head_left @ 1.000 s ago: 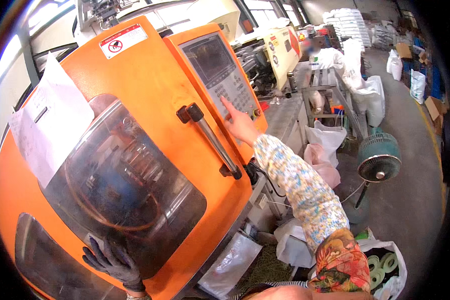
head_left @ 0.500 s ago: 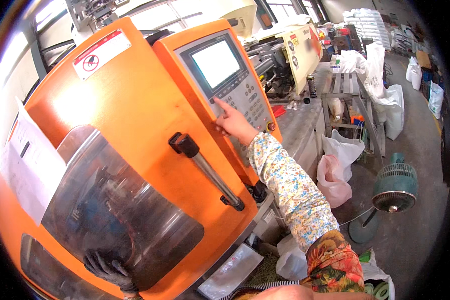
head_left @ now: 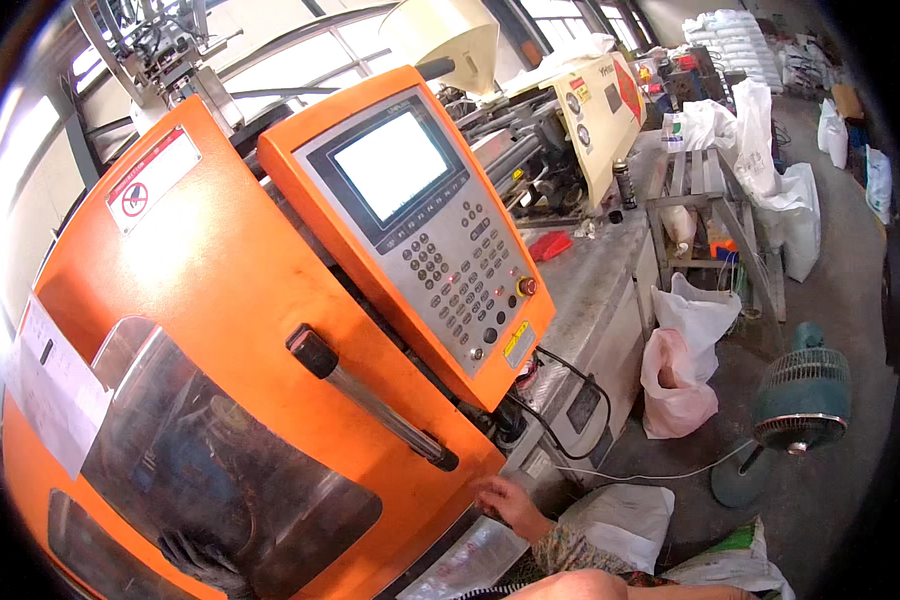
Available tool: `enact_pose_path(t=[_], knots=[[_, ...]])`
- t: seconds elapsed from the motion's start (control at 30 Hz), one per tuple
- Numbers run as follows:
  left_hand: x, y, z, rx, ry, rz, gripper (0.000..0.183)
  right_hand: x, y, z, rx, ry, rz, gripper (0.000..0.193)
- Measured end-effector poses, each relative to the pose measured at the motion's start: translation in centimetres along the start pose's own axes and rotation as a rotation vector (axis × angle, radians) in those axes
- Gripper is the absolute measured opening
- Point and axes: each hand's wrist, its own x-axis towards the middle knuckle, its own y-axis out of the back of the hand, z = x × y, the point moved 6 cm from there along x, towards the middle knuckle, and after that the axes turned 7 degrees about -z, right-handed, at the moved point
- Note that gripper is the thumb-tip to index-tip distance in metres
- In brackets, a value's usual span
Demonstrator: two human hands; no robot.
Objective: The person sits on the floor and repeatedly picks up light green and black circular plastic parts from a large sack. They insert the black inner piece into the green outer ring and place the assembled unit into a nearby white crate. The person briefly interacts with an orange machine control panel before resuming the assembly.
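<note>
The gloved left hand (head_left: 208, 565) is at the lower part of the window (head_left: 260, 490) in the orange door (head_left: 230, 300) (too dark to tell whether its fingers are spread or together). The right hand (head_left: 515, 507), bare, is near the door's lower right corner, below the handle (head_left: 375, 400), fingers loosely bent. The panel (head_left: 405, 240), screen (head_left: 392, 163) lit, stands right of the door. A fan (head_left: 802, 400) stands farther right.

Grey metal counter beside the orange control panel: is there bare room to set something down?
Apparently yes: a bare patch of the counter lies between the control panel and the counter's right edge, nearer than the red scrap. It looks crowded farther back, around the dark can.
</note>
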Motion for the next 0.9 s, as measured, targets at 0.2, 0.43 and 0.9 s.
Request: enact_pose_path(t=[0.2,0.43,0.9], knots=[[-0.2,-0.3,-0.9,0.005,-0.001,-0.039,0.052,-2.5,-0.9,3.2,-0.023,-0.200,-0.092,0.024],[-0.2,0.0,-0.8,-0.059,0.061,-0.057,0.055,-2.8,0.4,3.5,-0.054,-0.190,-0.021,0.024],[0.5,2.0,2.2,-0.465,0.058,0.072,0.048,-13.4,7.2,11.2,-0.379,-0.227,0.216,0.022]])
